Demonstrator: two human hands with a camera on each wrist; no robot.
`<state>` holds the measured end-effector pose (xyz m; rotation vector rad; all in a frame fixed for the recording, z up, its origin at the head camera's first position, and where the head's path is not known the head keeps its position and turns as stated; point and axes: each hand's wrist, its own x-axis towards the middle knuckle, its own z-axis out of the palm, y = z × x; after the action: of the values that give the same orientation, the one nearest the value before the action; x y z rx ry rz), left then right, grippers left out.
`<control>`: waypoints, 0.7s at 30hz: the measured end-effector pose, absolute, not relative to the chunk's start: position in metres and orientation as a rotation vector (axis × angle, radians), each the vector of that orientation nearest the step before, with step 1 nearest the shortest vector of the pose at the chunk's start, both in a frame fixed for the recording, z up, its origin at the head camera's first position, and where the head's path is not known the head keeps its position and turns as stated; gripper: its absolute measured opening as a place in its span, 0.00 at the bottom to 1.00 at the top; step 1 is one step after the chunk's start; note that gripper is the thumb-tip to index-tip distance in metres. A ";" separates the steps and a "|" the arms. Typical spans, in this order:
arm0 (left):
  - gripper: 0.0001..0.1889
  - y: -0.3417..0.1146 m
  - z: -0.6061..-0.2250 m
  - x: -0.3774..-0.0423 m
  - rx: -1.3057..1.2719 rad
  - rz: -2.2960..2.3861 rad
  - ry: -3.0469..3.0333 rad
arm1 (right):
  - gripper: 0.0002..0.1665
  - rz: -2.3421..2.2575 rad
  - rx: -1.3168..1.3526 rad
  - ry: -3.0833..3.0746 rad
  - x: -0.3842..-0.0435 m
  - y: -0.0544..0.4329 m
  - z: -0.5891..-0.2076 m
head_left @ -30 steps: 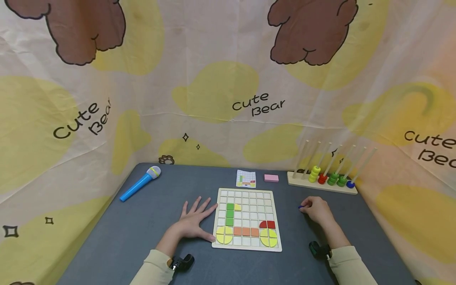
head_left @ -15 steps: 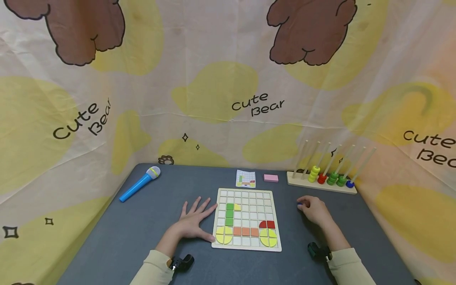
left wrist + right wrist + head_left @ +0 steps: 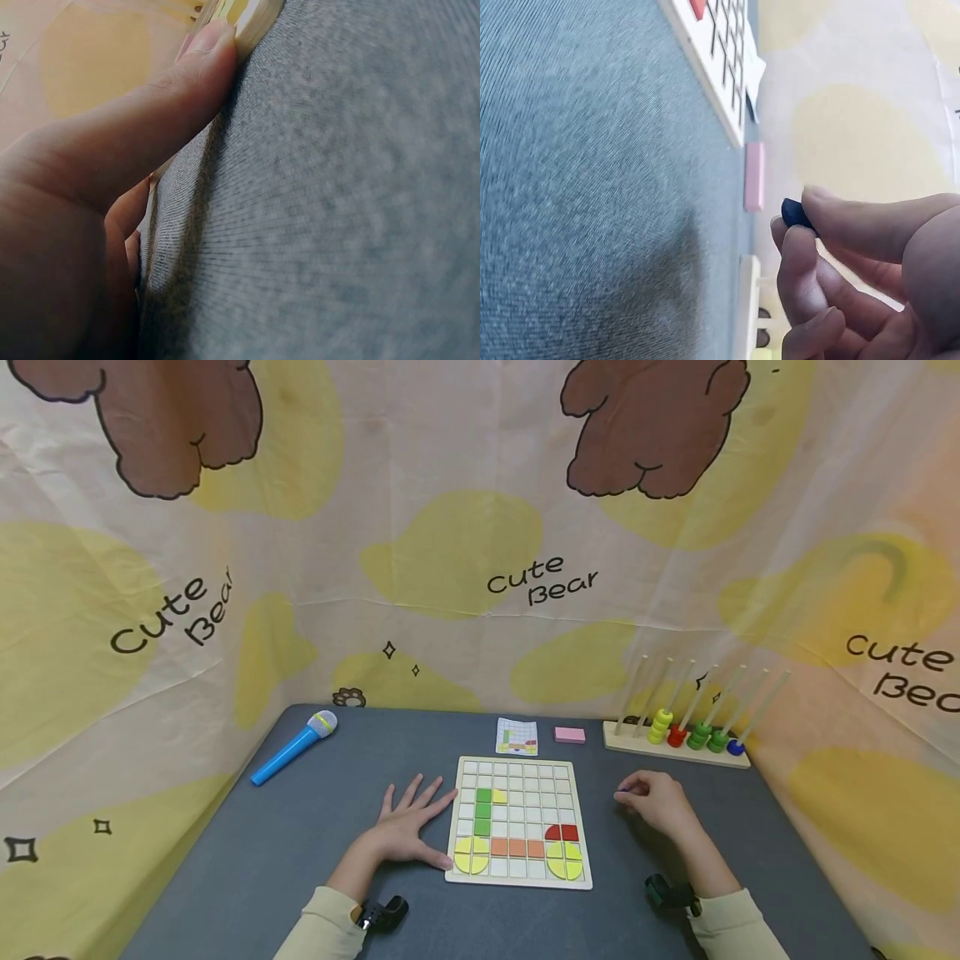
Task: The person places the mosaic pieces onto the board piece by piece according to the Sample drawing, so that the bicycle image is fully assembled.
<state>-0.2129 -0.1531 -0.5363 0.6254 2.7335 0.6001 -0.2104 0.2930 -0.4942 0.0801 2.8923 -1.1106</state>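
In the head view a white gridded board (image 3: 519, 814) lies on the dark table. Green, yellow, orange and red pieces fill some of its cells, with yellow circles at both lower corners. My left hand (image 3: 405, 833) is spread flat beside the board, its thumb and a fingertip touching the left edge; the left wrist view shows the thumb (image 3: 172, 94) against the board's rim. Right of the board, my right hand (image 3: 658, 802) pinches a small dark blue piece (image 3: 795, 214) between thumb and fingers, above the table. The fingers cover part of this piece.
Behind the board lie a pattern card (image 3: 517, 737) and a pink block (image 3: 569, 736). A wooden bead stand (image 3: 678, 748) with upright rods and coloured beads occupies the back right. At the back left lies a blue toy microphone (image 3: 296, 747). A printed cloth encloses the table.
The right hand has moved slightly left, towards the board, with the blue piece between its fingers. The left hand has stayed at the board's edge.
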 end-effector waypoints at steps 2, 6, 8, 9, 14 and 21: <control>0.62 -0.153 -0.536 -0.213 0.624 0.603 2.732 | 0.11 -1.105 0.057 2.893 -0.209 0.292 -0.492; 0.62 -0.153 -0.537 -0.212 0.624 0.601 2.737 | 0.10 -1.091 0.020 2.902 -0.205 0.288 -0.488; 0.62 -0.153 -0.537 -0.212 0.624 0.604 2.739 | 0.10 -1.089 0.018 2.909 -0.204 0.286 -0.488; 0.62 -0.153 -0.537 -0.212 0.623 0.604 2.739 | 0.10 -1.089 0.020 2.915 -0.203 0.284 -0.488; 0.62 -0.153 -0.537 -0.212 0.624 0.591 2.741 | 0.10 -1.100 0.034 2.929 -0.198 0.275 -0.491; 0.62 -0.153 -0.537 -0.213 0.618 0.578 2.742 | 0.08 -1.133 0.036 2.895 -0.190 0.260 -0.493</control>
<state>-0.2133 -0.1530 -0.5372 0.6176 2.7417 0.5780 -0.1902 0.2601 -0.4929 0.0364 2.8953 -1.1334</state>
